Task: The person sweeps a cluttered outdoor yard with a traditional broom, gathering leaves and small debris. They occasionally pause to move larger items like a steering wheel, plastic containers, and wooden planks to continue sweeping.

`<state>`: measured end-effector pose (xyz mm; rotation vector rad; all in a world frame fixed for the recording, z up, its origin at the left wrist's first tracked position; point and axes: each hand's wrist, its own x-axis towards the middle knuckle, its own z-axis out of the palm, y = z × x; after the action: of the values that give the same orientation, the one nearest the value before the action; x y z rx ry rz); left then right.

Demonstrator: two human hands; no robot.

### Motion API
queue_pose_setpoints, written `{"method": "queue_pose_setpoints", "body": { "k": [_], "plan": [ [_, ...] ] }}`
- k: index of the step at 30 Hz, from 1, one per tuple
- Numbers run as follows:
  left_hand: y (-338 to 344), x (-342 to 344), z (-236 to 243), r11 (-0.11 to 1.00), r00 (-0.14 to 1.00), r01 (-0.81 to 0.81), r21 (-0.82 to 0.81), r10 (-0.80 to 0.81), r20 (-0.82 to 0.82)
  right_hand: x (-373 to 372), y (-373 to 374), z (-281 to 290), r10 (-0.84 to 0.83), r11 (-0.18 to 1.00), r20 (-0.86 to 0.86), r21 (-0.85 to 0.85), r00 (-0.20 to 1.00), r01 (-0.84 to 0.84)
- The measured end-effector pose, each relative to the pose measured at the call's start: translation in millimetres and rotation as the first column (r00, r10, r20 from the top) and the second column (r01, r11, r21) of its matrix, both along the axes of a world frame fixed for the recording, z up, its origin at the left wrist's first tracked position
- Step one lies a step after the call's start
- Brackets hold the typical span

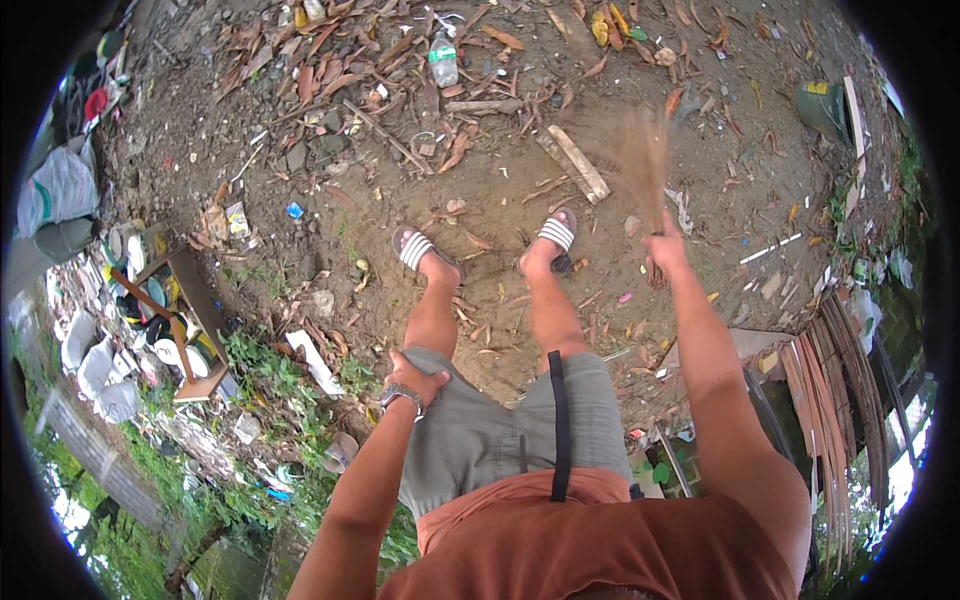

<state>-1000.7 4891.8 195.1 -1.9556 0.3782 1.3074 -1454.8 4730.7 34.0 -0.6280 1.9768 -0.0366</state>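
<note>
My right hand (666, 250) is closed around the bound end of a stick broom (648, 165). The broom's thin bristles fan out away from me over the dirt, smeared by motion. My left hand (413, 378), with a watch at its wrist, rests on my left thigh at the hem of the grey shorts (470, 430). Its thumb is spread apart and it holds nothing; some fingers are hidden around the leg's outer side. Left of the bristles lies a short piece of wood (580, 165). Dry brown leaves (315, 80) and twigs lie heaped at the far side.
A clear plastic bottle (442, 62) lies among the far leaves. On the left are a wooden frame (195, 300), plastic bags (58, 190) and piled litter. A green container (822, 108) stands far right; wooden slats (830, 370) lean near right. My striped sandals (556, 232) stand on the dirt.
</note>
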Motion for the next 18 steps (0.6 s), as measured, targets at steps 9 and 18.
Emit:
{"method": "queue_pose_setpoints", "body": {
  "k": [9, 18],
  "plan": [
    [-8.2, -0.1, 5.7, 0.99, 0.991, 0.133, 0.044, -0.131, -0.038, 185.8, 53.2, 3.9, 0.627, 0.525, 0.643, 0.068, 0.44, -0.849],
    [0.5, 0.5, 3.8, 0.995, 0.997, 0.071, 0.072, -0.071, -0.013, 144.5, -132.5, -59.5, 0.129, 0.991, 0.247, -0.076, 0.96, -0.114]
  ]
}}
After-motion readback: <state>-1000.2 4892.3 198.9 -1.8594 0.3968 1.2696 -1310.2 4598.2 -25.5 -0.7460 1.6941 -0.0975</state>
